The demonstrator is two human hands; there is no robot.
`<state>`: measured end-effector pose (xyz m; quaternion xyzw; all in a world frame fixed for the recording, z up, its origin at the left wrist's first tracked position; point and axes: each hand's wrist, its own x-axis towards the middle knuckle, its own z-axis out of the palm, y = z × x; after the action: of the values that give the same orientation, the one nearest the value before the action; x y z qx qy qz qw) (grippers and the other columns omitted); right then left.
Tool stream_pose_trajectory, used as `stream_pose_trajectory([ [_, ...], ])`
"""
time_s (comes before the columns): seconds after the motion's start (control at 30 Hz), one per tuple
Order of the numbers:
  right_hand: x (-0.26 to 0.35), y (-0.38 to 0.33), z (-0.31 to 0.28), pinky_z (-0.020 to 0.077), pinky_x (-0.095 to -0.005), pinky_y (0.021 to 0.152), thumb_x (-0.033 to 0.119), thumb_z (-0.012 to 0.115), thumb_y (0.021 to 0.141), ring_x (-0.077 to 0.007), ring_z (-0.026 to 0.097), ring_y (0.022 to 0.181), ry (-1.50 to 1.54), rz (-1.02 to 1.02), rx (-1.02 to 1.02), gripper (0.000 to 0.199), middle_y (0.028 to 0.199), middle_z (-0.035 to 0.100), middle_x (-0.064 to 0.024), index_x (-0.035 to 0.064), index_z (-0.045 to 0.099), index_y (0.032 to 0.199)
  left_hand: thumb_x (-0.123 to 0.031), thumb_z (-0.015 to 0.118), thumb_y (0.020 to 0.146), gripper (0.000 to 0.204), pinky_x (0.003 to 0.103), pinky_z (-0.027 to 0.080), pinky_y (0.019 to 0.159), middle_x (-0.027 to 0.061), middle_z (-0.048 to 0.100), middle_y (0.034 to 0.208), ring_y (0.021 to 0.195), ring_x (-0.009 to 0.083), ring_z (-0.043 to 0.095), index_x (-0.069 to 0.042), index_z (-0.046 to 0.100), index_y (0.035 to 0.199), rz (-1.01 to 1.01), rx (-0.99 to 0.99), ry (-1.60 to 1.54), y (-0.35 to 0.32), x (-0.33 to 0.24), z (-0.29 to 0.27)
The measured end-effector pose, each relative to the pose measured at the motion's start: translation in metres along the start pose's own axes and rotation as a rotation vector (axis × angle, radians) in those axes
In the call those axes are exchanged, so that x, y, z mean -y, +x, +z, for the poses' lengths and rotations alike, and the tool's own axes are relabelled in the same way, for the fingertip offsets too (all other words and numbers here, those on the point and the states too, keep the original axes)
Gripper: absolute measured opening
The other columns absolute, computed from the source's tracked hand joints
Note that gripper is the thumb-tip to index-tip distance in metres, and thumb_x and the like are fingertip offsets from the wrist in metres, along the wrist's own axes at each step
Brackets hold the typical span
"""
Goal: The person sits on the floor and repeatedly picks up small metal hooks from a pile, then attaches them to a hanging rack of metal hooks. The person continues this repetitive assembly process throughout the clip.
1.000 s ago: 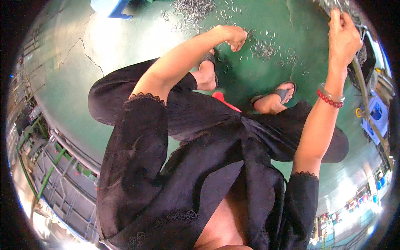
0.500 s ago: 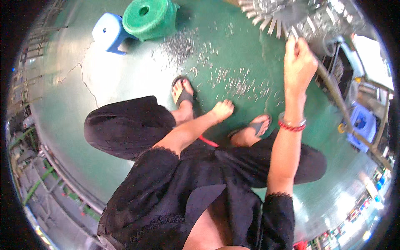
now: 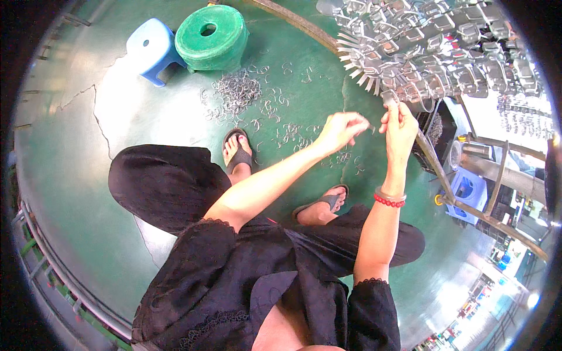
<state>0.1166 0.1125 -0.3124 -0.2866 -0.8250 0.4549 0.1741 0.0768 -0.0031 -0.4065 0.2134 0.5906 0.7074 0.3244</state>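
Note:
My left hand (image 3: 342, 131) is raised over the floor, just left of my right hand, with its fingers pinched together. A tiny dark sliver shows at its fingertips, too small and blurred to name. My right hand (image 3: 401, 128), a bangle and red beads at its wrist, is closed on a flat shiny metal piece (image 3: 389, 97). That piece sits at the lower edge of a large cluster of shiny metal parts (image 3: 430, 52), which fans out in flat strips at its left end. Bent metal bits (image 3: 237, 92) lie scattered on the green floor ahead of my feet.
A green round-topped seat (image 3: 211, 32) and a light blue plastic stool (image 3: 149, 44) stand at the far left. A pole frame (image 3: 436, 161) runs along the right, beside a blue plastic stool (image 3: 466, 193). My sandalled feet rest on the floor below my hands.
My left hand has risen from between my feet, up and to the right, close to my right hand. The view has shifted, so more of the metal cluster shows.

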Motion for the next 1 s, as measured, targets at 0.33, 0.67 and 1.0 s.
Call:
stream_pose_trajectory([
  [0.33,0.002,-0.003,-0.011,0.0360,-0.0210,0.042,0.020,0.052,0.092,-0.0057,0.046,0.045,-0.032,0.046,0.034,0.024,0.056,0.050,0.0002,0.0006,0.061,0.083,-0.013,0.062,0.086,0.017,0.023,0.051,0.056,0.0028,0.060,0.076,0.063,0.0094,0.056,0.002,0.064,0.094,-0.132,-0.023,-0.569,0.040,-0.032,0.006],
  [0.67,0.001,-0.004,-0.021,0.0377,-0.0225,0.045,0.020,0.056,0.089,-0.0061,0.048,0.046,-0.054,0.068,0.070,0.022,0.058,0.054,-0.0007,0.0011,0.065,0.082,-0.012,0.062,0.085,0.016,0.023,0.051,0.057,0.0043,0.062,0.079,0.064,0.0093,0.056,0.002,0.064,0.091,-0.123,0.097,-0.357,0.035,-0.033,-0.005],
  [1.0,0.031,0.016,-0.029,0.0480,-0.0244,0.048,0.012,0.067,0.077,-0.0119,0.063,0.056,-0.302,0.122,0.244,0.020,0.066,0.066,-0.0081,-0.0044,0.068,0.088,-0.016,0.066,0.084,0.017,0.024,0.051,0.059,0.0030,0.063,0.080,0.067,0.0097,0.058,-0.001,0.065,0.091,-0.176,0.347,-0.380,0.050,-0.021,-0.021],
])
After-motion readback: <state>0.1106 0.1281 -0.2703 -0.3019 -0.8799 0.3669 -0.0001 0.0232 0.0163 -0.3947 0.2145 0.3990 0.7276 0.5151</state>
